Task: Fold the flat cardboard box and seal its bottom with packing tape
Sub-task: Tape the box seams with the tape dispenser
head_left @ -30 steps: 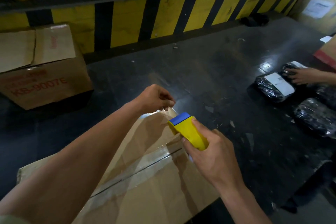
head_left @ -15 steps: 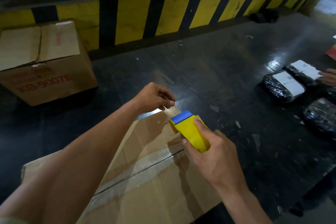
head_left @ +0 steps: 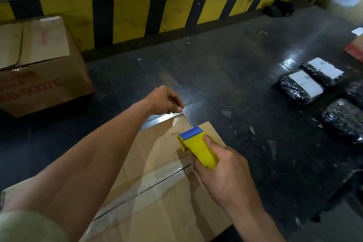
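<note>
A cardboard box [head_left: 157, 192] is being sealed on a dark warehouse floor [head_left: 225, 65], its taped bottom seam facing up. A yellow tape dispenser [head_left: 198, 148] is being gripped in the closed right hand [head_left: 225, 179], while the free tape end [head_left: 177, 119] is being pinched at the box's far edge by the left hand [head_left: 164, 101]. Should tension be lost, the tape is likely being left wrinkled or off-line.

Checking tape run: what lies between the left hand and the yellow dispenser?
Head view: a stretch of clear tape spans from left hand to dispenser, over the box.
</note>
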### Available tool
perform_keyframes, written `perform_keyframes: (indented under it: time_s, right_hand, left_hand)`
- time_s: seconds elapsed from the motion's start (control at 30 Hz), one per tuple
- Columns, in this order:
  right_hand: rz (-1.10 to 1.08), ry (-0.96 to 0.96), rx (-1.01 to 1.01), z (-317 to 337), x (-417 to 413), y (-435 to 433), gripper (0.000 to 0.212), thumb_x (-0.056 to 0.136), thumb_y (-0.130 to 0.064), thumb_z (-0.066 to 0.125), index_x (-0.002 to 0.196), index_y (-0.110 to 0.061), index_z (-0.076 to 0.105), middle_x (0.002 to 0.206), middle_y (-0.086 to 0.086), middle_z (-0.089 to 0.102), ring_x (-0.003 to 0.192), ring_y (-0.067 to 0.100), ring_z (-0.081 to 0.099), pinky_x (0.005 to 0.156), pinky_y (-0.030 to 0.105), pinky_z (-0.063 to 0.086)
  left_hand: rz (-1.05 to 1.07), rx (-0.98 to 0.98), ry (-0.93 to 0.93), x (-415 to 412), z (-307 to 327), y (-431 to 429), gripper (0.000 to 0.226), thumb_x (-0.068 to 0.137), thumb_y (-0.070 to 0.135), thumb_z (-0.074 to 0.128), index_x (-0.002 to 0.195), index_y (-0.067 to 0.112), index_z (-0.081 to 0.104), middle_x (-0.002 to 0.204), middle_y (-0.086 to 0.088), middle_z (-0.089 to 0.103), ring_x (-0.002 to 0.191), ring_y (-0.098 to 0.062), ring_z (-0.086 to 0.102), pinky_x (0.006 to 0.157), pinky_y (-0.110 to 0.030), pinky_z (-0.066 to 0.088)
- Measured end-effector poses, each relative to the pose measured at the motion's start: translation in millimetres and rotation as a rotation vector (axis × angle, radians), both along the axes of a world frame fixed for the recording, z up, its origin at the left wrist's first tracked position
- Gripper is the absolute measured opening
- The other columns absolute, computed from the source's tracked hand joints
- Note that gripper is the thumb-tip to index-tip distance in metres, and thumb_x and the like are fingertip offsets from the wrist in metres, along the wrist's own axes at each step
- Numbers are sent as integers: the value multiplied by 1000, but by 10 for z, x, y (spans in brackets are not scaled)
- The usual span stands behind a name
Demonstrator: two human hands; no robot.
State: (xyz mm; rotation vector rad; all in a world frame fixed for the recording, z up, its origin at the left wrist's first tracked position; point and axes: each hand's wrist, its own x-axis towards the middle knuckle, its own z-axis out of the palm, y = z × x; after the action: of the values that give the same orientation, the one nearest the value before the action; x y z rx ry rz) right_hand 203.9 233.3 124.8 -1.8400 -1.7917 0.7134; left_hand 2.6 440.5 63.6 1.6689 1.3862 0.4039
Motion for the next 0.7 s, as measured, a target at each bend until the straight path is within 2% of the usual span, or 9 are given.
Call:
perform_keyframes:
  time_s: [0.1,0.2,0.33,0.5,0.6,0.7]
  right_hand:
    - [8,-32,-42,20,-28,21,69,76,-67,50,140,-42,48,80,-6,50,82,21,58,67,29,44]
    - [15,-36,-55,24,-36,45,71,75,-68,48,141,-41,46,81,-6,50,83,21,57,69,31,46]
    - [41,-55,-54,47,-41,59,82,64,-77,29,135,-41,47,78,-6,50,77,20,57,67,32,49]
    - [49,-74,-84,69,-54,109,64,76,-66,46,134,-40,46,79,-6,50,77,21,57,67,33,49]
    - [52,-91,-92,82,-64,121,57,82,-58,55,136,-41,45,79,-6,48,77,21,55,66,30,43]
    - [50,-83,-96,71,-75,127,54,84,-59,54,134,-41,47,80,-7,48,78,19,55,66,29,41]
  left_hand:
    - [-15,-19,2,0,-59,36,13,82,3,80,84,16,80,80,-8,78,65,-7,68,61,-21,54]
    - [-15,-29,3,-25,-93,61,12,83,2,79,86,14,80,82,-9,78,65,-6,67,60,-19,54]
    - [-7,-51,-1,-46,-121,63,9,84,1,79,92,6,79,81,-7,77,63,-2,67,60,-19,54]
    - [6,-57,13,-42,-146,57,9,84,3,79,92,6,79,75,3,76,63,-1,67,60,-19,54]
    - [2,-64,39,-12,-133,57,9,85,4,78,93,7,80,80,-1,77,68,-5,67,60,-18,54]
    - [0,-81,53,-5,-154,64,9,86,5,76,92,11,81,89,-8,77,77,-13,68,64,-22,56]
